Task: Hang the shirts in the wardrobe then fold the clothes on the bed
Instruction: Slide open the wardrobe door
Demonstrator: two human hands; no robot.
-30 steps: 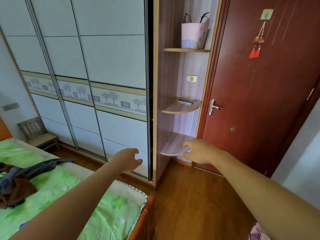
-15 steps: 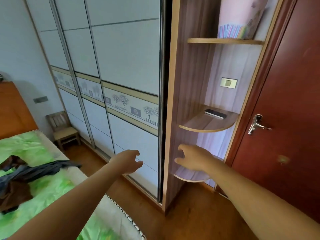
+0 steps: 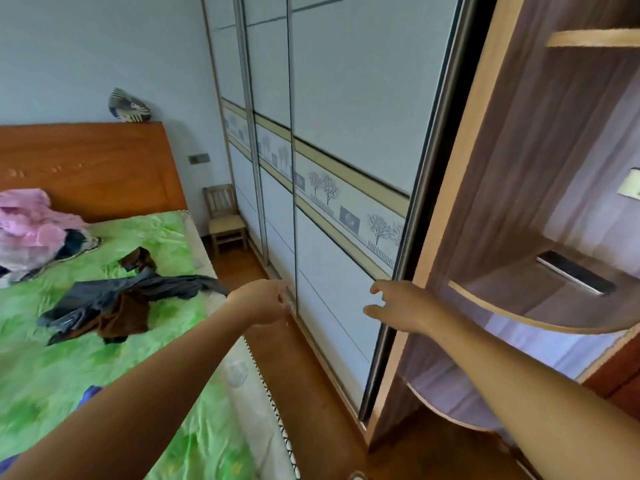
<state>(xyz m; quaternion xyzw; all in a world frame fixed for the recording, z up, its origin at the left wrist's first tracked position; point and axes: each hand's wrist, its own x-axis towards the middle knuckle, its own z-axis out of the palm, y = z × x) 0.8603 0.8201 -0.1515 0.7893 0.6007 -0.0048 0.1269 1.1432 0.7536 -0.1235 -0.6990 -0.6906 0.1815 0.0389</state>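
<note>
Both hands reach toward the wardrobe (image 3: 349, 140). The right hand (image 3: 403, 306) holds nothing, its fingers apart and a little bent, near the door. The left hand (image 3: 258, 301) is at a metal door strip (image 3: 292, 237); its fingers are blurred, so I cannot tell their grip. The clothes (image 3: 128, 301) lie on the bed (image 3: 104, 368).
</note>
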